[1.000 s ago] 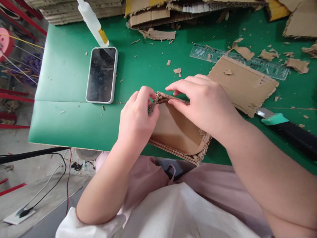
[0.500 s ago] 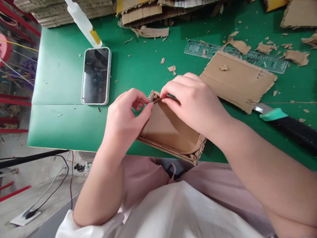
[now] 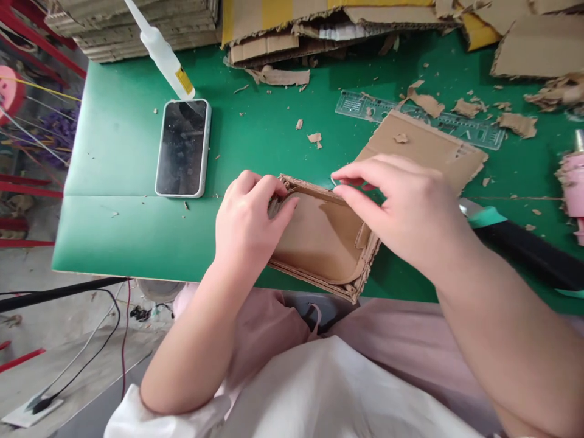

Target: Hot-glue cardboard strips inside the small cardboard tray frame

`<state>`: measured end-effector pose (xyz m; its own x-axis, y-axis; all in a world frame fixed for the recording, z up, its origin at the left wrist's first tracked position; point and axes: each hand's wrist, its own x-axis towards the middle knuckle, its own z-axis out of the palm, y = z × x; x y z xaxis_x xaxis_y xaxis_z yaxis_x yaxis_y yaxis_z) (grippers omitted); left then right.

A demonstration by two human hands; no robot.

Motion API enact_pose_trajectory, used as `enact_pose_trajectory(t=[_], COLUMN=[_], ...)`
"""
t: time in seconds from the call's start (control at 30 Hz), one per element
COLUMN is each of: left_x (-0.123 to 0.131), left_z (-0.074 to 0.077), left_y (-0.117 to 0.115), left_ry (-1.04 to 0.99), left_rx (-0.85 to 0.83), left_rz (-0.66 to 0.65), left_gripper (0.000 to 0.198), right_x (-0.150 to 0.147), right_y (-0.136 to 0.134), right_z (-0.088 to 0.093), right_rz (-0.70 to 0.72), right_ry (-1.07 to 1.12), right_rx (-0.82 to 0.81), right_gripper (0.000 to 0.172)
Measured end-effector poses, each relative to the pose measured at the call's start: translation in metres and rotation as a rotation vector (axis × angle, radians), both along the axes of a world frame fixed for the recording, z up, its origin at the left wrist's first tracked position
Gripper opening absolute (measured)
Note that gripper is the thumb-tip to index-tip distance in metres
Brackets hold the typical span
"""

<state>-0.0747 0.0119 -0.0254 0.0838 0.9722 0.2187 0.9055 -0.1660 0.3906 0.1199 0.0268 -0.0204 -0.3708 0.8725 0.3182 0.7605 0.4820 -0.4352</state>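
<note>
Cardboard everywhere on this green table (image 3: 123,158), and right at the near edge sits a shallow brown corrugated cardboard tray (image 3: 319,240) with low ragged walls. Left hand (image 3: 249,225) is clamped on the tray's left wall, thumb inside and fingers curled over the far left corner. Right hand (image 3: 406,210) hovers over the far right side, thumb and forefinger pinched together right at the top of the far wall; can't tell if they actually grip it or just touch it.

Just beyond that hand there's a flat brown cardboard sheet (image 3: 429,149) lying partly over a clear plastic stencil ruler (image 3: 365,106). Off to the left lies a white-cased smartphone (image 3: 183,148), screen up, with a white squeeze glue bottle (image 3: 164,58) just beyond it. To the right, a teal-and-black utility knife (image 3: 511,234) pokes out from behind the right wrist. Torn cardboard scraps (image 3: 517,121) litter the far right side
</note>
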Motion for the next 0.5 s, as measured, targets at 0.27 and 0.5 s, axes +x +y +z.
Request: enact_pose_trajectory(t=[0.27,0.5], left_x=[0.006,0.005], left_z=[-0.003,-0.006], left_y=[-0.001,0.0], left_ry=[0.065,0.085], left_rx=[0.04,0.072], left_rz=[0.035,0.025], left_gripper=[0.007,0.008], right_x=[0.012,0.014], right_y=[-0.027,-0.026], right_z=[-0.022,-0.027], right_rz=[-0.007,0.01], right_ry=[-0.09,-0.073], right_rx=[0.205,0.241], right_gripper=[0.026,0.032])
